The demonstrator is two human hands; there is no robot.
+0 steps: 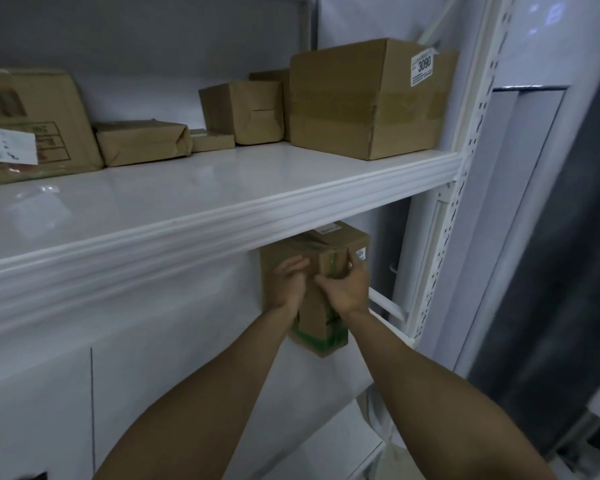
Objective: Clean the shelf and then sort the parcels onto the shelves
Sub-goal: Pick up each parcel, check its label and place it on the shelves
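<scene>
A tall brown cardboard parcel (321, 317) with a green band at its bottom and a small white label stands on the lower shelf, partly hidden under the upper white shelf (194, 223). My left hand (286, 284) lies against its left front face with the fingers spread. My right hand (343, 289) grips its right front edge, thumb across the front and fingers curled round the corner. On the upper shelf stand several brown parcels, among them a large box (368, 102) labelled 3090 at the right.
A medium box (243, 110), a flat paper-wrapped parcel (142, 142), a small flat box (212, 140) and a large printed carton (32, 123) line the back of the upper shelf. A white perforated upright (465, 188) bounds the shelving on the right.
</scene>
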